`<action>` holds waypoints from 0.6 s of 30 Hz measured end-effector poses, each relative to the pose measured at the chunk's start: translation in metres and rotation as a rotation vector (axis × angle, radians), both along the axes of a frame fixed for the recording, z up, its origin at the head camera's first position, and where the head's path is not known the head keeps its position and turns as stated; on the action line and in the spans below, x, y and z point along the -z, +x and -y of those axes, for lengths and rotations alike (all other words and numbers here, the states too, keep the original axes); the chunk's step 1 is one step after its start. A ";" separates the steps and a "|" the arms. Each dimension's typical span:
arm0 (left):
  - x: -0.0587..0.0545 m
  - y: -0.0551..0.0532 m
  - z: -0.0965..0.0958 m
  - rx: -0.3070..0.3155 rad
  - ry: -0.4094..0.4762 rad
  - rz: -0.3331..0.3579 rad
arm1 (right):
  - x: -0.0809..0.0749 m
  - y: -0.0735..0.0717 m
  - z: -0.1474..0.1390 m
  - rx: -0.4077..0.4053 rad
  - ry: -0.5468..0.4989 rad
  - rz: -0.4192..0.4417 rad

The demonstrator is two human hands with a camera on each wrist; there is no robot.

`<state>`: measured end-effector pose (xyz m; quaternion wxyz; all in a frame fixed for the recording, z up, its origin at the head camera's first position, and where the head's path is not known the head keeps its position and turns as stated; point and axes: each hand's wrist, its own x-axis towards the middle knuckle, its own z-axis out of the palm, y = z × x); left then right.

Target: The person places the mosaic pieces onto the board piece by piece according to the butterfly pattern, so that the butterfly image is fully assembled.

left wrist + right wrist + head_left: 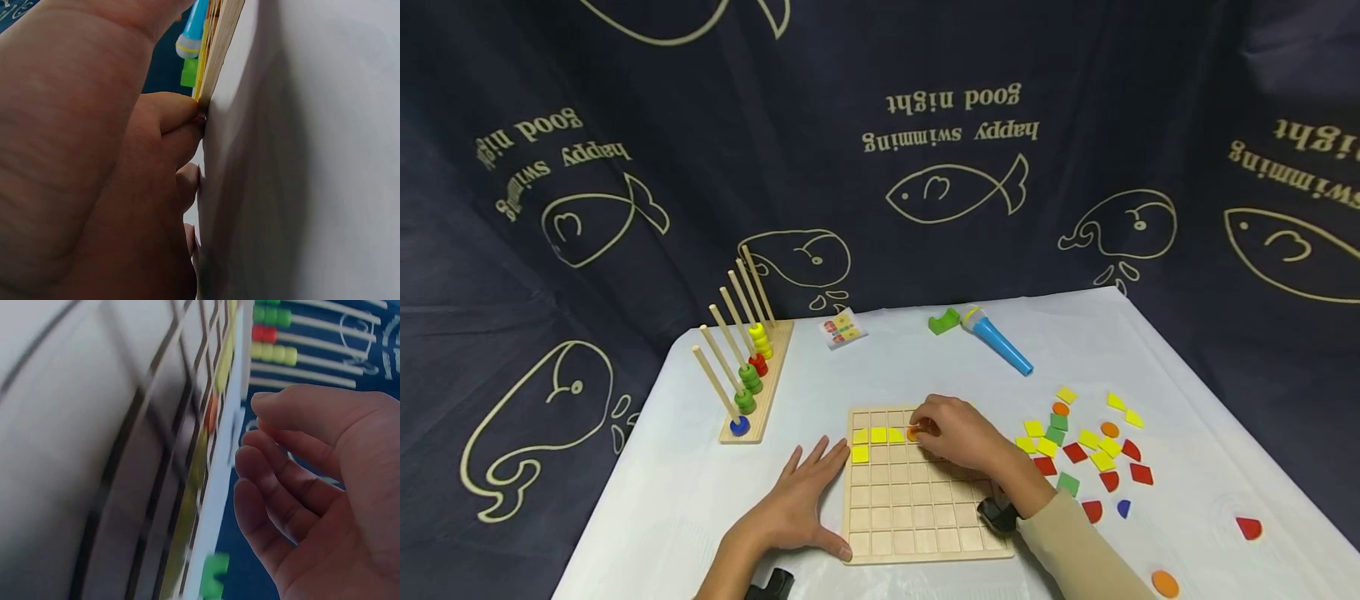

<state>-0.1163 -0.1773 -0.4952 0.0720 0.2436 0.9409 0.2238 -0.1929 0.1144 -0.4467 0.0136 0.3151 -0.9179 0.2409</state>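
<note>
A right hand (pixel 953 429), fingers bent but empty, hovers by an orange disc (pixel 912 433) seemingly placed on the board (pixel 925 542), left hand (pixel 805 497) splayed alongside, the next move likely calling for another loose piece (pixel 1088 439).

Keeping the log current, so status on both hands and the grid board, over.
Left hand at left edge of grid board. Right hand over board, by orange disc. Right forearm over board's right edge.
</note>
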 end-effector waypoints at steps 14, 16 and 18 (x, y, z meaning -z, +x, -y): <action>0.003 -0.001 0.000 -0.002 0.003 -0.012 | -0.004 -0.001 -0.086 0.141 -0.077 0.008; 0.003 -0.001 0.000 -0.005 0.003 -0.010 | -0.003 -0.001 -0.098 0.196 -0.060 0.020; 0.003 -0.001 0.000 -0.002 0.005 -0.008 | -0.003 0.000 -0.110 0.251 -0.042 0.030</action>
